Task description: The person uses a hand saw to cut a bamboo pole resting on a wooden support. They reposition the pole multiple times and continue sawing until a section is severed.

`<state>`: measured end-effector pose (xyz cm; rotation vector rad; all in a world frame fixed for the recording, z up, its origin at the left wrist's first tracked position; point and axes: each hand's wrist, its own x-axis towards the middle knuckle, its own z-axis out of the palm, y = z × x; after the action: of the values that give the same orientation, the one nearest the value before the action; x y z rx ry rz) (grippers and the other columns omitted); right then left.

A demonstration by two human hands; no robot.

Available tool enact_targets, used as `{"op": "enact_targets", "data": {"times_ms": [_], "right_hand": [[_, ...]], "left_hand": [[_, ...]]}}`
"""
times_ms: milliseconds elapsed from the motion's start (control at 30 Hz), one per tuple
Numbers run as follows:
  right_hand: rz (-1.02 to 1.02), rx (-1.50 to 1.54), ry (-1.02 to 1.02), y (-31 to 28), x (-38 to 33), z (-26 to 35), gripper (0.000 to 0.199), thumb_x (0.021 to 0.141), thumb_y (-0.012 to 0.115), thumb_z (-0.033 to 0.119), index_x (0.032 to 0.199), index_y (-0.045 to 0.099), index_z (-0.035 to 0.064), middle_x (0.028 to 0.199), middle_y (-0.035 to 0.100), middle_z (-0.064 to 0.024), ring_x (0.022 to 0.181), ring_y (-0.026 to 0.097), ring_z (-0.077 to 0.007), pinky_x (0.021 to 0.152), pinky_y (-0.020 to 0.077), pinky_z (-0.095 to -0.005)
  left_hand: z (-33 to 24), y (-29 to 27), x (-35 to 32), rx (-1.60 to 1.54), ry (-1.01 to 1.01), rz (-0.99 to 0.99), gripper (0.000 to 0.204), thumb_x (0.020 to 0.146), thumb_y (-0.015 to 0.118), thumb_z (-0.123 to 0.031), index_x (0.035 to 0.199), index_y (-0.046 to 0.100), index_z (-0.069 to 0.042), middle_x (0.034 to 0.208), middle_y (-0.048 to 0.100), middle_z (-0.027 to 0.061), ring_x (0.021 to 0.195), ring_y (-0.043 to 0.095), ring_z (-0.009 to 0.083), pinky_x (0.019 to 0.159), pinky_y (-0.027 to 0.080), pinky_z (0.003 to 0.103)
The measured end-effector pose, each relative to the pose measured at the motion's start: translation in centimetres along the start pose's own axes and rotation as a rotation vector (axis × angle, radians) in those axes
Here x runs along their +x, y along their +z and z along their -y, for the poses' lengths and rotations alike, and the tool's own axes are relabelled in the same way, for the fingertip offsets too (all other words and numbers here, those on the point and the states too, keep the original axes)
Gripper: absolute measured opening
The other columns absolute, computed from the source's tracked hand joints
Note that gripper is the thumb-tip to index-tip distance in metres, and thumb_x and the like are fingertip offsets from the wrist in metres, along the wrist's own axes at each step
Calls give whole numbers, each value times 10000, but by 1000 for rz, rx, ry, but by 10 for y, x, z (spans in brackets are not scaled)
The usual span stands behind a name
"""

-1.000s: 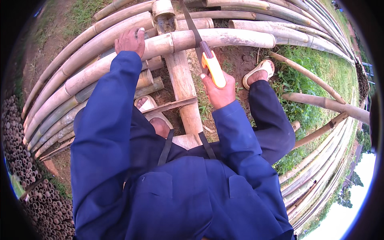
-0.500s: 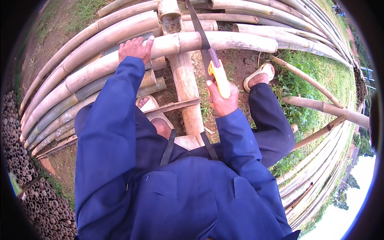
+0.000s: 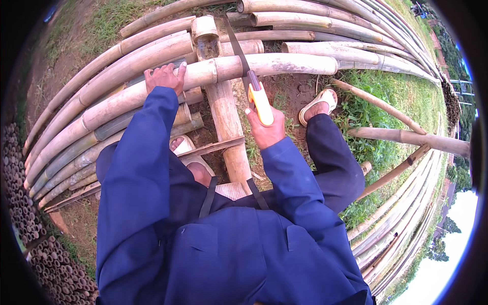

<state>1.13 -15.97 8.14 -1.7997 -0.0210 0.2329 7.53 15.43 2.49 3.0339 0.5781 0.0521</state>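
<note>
Head view shows the right hand [image 3: 268,131] clenched on the yellow-handled saw [image 3: 252,86], drawn nearer the person than a moment ago, blade across the bamboo pole [image 3: 274,64], the left hand [image 3: 165,78] pressed flat on that pole, bare earth [image 3: 290,94] below, stacked bamboo [image 3: 356,30] and grass [image 3: 386,91] beyond.

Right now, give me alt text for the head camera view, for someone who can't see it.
A person in blue work clothes saws a thick bamboo pole with a yellow-handled handsaw gripped in the right hand, while the left hand presses on the pole. It rests across an upright bamboo post, with more bamboo poles stacked around.
</note>
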Motion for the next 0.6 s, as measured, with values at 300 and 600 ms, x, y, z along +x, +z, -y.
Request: {"op": "enact_targets", "data": {"times_ms": [300,600], "right_hand": [[22,-133,103,-61,-162,22,235,949,687,7,1176,684,-51,882,693,-62,808,640,-110,748,522,-268],[52,-8,-1,-16,-73,-50,145,952,732,82,1003,660,-33,815,640,-36,732,565,-104,676,495,-292]], "left_hand": [[8,0,-10,2,-33,44,705,1042,311,-641,1328,677,-110,1288,707,119,1234,627,262,1144,297,461],[3,4,-6,-15,-9,24,697,1031,332,-643,1283,706,-112,1229,729,126,1195,651,273,1113,325,448]]}}
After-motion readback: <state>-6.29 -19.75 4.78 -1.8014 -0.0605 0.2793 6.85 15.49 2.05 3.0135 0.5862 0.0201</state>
